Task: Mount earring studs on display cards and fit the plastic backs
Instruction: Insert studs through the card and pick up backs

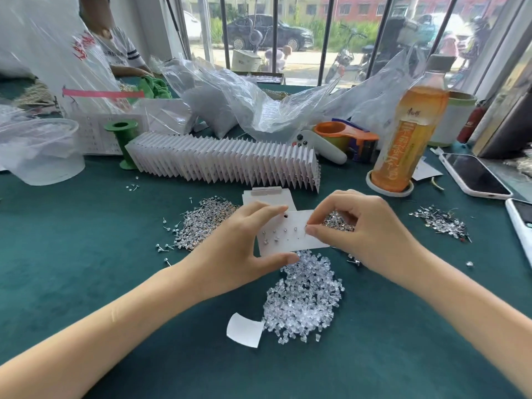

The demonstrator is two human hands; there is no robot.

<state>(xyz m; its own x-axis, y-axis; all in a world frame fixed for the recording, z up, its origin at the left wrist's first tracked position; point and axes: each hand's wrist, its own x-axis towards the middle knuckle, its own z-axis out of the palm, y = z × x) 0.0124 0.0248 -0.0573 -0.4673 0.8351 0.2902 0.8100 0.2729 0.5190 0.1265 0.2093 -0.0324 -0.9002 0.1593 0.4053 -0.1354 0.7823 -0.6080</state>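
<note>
1. The right hand (359, 228) pinched a thin metal earring stud (306, 231) between thumb and forefinger at the right edge of the small white display card (290, 231)
2. The left hand (247, 240) clamped that card by its left side, thumb below, fingers above
3. Several studs already sat in the card; this looked like the mounting step
4. Next, the post needed lining up with an empty hole
5. The pile of clear plastic backs (305, 298) lay just below both hands, loose studs (201, 226) beyond the left hand
</note>
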